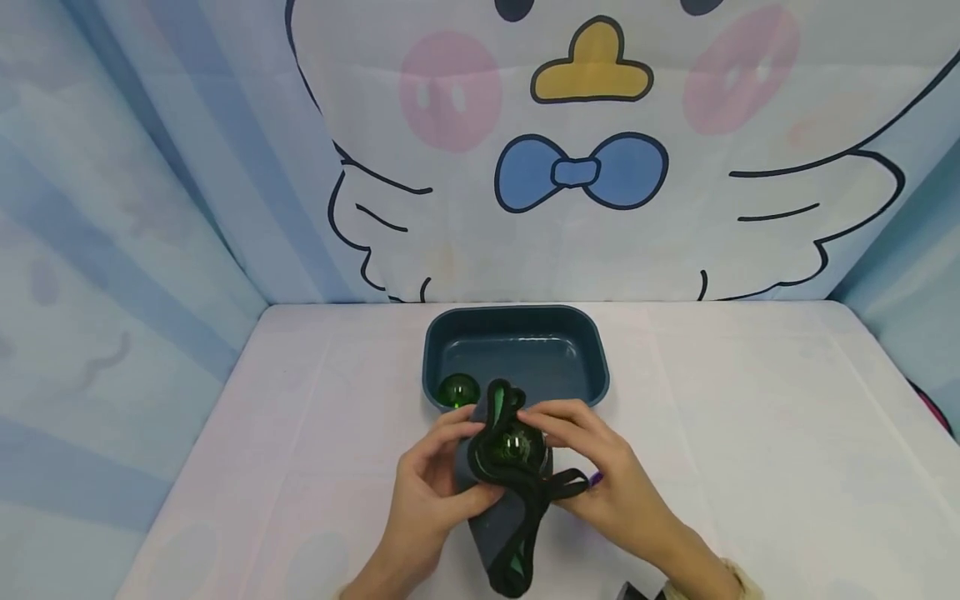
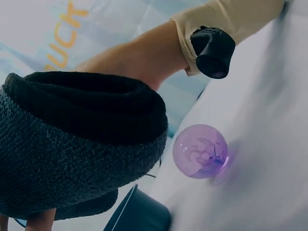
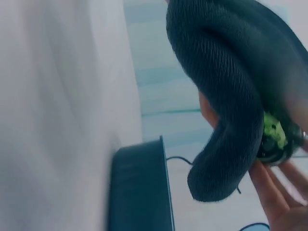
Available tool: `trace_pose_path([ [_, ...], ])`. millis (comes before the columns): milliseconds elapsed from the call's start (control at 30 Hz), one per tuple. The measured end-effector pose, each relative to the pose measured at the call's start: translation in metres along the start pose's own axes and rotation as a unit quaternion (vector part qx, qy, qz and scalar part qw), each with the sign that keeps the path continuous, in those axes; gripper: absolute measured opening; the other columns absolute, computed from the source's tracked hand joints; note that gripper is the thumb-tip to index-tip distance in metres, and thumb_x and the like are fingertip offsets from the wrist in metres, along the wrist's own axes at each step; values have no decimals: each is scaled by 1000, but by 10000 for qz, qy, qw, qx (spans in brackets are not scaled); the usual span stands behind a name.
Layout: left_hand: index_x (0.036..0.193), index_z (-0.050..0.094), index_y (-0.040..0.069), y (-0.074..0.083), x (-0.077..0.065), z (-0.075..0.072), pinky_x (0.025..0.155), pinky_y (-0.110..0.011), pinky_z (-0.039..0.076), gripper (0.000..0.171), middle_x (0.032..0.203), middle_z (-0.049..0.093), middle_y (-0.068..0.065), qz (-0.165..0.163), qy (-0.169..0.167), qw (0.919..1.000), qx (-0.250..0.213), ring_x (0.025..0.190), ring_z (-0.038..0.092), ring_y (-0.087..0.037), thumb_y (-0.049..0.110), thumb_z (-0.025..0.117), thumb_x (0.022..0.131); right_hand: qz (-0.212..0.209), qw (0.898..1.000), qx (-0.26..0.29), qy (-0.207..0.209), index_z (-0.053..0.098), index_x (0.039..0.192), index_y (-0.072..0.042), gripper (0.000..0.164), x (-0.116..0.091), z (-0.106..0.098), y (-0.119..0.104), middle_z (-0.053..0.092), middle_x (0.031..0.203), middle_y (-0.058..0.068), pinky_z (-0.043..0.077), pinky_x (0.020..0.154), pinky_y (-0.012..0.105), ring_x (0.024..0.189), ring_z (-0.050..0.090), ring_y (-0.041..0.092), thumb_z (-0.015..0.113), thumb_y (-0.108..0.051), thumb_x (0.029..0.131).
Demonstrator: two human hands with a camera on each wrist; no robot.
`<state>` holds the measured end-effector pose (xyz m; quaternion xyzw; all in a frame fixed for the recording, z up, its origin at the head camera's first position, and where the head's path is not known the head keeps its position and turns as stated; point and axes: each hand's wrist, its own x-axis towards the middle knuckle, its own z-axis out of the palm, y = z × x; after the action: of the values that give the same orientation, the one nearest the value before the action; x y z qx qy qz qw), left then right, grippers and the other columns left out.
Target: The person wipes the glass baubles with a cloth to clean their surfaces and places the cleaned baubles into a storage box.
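Observation:
A dark grey cloth (image 1: 498,533) with black edging and a black loop is folded up around a clear green ball (image 1: 517,448), whose top shows between the folds. My left hand (image 1: 431,487) grips the cloth from the left, thumb in front and fingers behind. From the other side my right hand (image 1: 618,483) holds cloth and ball, its fingertips at the ball's upper edge. The left wrist view shows the cloth's thick rolled end, and a clear purple ball (image 2: 200,151) on the table below. In the right wrist view the green ball (image 3: 274,139) has a lighter green shape inside.
A dark blue rectangular bin (image 1: 532,354) stands at the table's back edge, just beyond the hands. Another green ball (image 1: 458,390) lies in its front left corner. Printed curtains (image 1: 112,292) close off the back and sides of the white-covered table (image 1: 322,400).

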<state>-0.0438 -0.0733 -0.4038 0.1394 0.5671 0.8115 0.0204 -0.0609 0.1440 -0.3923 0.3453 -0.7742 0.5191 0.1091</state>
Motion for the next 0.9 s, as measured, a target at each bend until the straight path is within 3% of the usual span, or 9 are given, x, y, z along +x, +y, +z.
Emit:
trace_pose_path([
  [100,122,63,5,0,0,-1,102,-35,50,52,144,43,-15,-84,27,10000,-46,135,44,-28,-10,76,74,-268,9995,-143,-122,57,138,-10,75,1,-1,1,54,135,9,51,98,23,125,52,17,85,7,70],
  [200,121,63,5,1,0,0,104,-35,49,53,144,43,-16,-80,51,10000,-8,138,41,-28,-10,77,73,-479,9983,-296,-134,58,137,-11,64,2,-1,2,53,137,10,48,101,21,128,50,18,83,-9,79],
  [333,120,64,5,1,1,-1,105,-36,48,52,144,44,-16,7,5,10000,66,139,39,-30,-11,77,72,-1063,9933,-439,62,59,135,-7,48,3,1,5,53,137,14,46,103,20,126,52,20,69,-26,92],
  [467,120,65,6,0,1,-2,104,-35,49,50,143,46,-16,104,-85,9999,106,138,39,-30,-11,76,74,-1461,9874,-578,200,61,133,-4,44,4,1,7,57,135,15,43,107,21,125,52,22,64,-27,96],
  [600,119,65,4,0,1,-4,107,-32,46,49,142,46,-19,215,-209,9993,210,138,40,-31,-11,77,74,-986,9944,-363,137,62,133,-6,45,2,-1,6,60,132,12,49,100,21,122,56,17,70,-23,92],
  [733,120,63,-1,2,-1,-2,108,-32,45,49,144,45,-19,71,-197,9995,248,139,38,-30,-9,79,74,-328,9993,130,95,60,133,-5,56,0,-3,4,64,127,11,58,85,26,116,61,12,80,-5,81],
  [900,120,62,-3,2,0,-1,105,-35,47,51,145,43,-19,-106,-80,9997,187,139,38,-30,-9,79,72,-155,9995,232,119,59,134,-5,63,1,-4,5,65,125,11,60,81,29,115,62,11,81,4,75],
])
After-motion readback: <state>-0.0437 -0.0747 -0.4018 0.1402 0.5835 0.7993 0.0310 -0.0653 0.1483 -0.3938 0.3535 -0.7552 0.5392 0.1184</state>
